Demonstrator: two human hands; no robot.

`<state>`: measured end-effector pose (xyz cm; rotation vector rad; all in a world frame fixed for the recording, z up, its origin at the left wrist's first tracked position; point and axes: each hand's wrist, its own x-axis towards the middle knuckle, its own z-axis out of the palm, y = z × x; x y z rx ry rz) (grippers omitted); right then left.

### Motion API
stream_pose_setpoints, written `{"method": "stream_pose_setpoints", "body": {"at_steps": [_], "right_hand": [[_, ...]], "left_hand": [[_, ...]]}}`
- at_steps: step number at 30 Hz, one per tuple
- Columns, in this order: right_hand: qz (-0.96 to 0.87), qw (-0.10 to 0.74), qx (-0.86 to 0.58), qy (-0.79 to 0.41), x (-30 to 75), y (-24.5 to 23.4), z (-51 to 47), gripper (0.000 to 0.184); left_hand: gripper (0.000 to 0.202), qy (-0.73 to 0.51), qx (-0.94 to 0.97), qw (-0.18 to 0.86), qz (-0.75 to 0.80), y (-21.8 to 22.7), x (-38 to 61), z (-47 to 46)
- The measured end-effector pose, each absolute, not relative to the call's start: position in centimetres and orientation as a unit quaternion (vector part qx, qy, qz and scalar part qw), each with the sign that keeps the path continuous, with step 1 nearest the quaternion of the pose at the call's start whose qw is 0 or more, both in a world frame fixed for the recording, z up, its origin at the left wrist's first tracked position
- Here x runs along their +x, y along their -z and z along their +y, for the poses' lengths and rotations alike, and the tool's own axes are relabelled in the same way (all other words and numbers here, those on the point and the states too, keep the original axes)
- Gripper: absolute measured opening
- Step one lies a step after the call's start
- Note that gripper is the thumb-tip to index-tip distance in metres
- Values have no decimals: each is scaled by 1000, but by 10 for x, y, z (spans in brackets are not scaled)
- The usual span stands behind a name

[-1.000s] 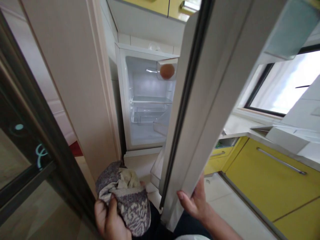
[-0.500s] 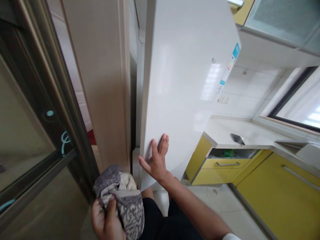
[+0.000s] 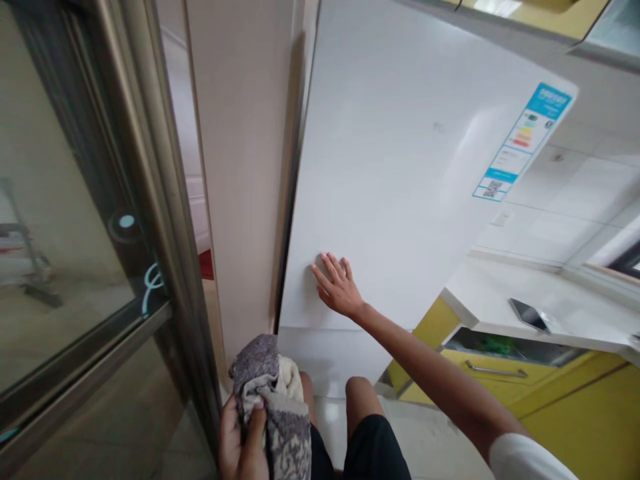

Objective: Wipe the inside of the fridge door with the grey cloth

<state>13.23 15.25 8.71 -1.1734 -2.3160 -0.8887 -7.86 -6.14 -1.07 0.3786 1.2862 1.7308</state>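
Note:
In the head view, a white refrigerator door [image 3: 385,187] with a blue-and-white energy label [image 3: 523,143] stands upright in front of me. My right hand [image 3: 340,287] lies flat against the door's lower left part, fingers stretched out and holding nothing. At the bottom, my left hand [image 3: 245,437] is closed around a crumpled grey-and-cream patterned cloth [image 3: 287,417], thumb pressed on top. The cloth hangs below the left edge of the door, apart from it. A lower white panel [image 3: 335,350] shows beneath the door.
A metal-framed glass door [image 3: 185,267] and a beige wall panel [image 3: 245,167] stand at left. On the right, a white countertop [image 3: 480,287] carries a phone [image 3: 529,315], above a yellow drawer [image 3: 490,367]. My knees are just below the refrigerator door.
The refrigerator door has swung inward, with my right hand on it; the gap at its left side has narrowed to a thin line. My left hand still holds the cloth. The view has shifted.

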Motion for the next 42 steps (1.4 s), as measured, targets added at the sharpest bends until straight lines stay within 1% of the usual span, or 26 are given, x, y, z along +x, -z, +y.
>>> {"method": "stream_pose_setpoints", "body": {"at_steps": [5,11,14,16,18,23,25,27,29,31,34,36,38,42], "right_hand": [[-855,133,-412,285,152,-100,176,65],[-864,119,-426,239,153,-100,183,66],[-873,106,-430,202,151,-110,180,71],[-887,99,-422,156,151,-118,174,73],[-902,111,-408,86,151,-127,161,74],[-924,206,-317,-57,169,-134,91,69],[-929,225,-277,-101,184,-130,56,76],[-935,219,-250,-125,201,-121,25,92],[-940,198,-245,-127,218,-110,1,110],[-939,183,-265,-118,234,-98,-15,122],[-921,192,-324,-100,255,-87,-31,128],[-900,211,-372,-83,270,-85,-37,127],[-874,238,-421,-52,284,-85,-43,121],[-810,331,-483,40,314,-86,-50,100]], "left_hand": [[63,-700,155,477,507,3,-63,-61],[72,-694,137,492,507,-5,-52,-66],[67,-694,139,493,506,-7,-46,-68],[63,-693,148,492,505,-9,-40,-68],[62,-687,161,494,508,-12,-33,-69],[59,-669,219,483,520,-19,-14,-65],[56,-659,254,474,526,-19,-5,-61],[54,-649,284,466,530,-20,6,-54],[54,-638,314,461,531,-23,22,-48],[55,-619,353,470,521,-28,42,-42],[58,-584,416,500,485,-40,76,-37],[59,-568,454,527,440,-50,96,-34],[61,-558,488,558,373,-61,112,-33],[82,-521,540,615,242,-85,132,-30]]}}
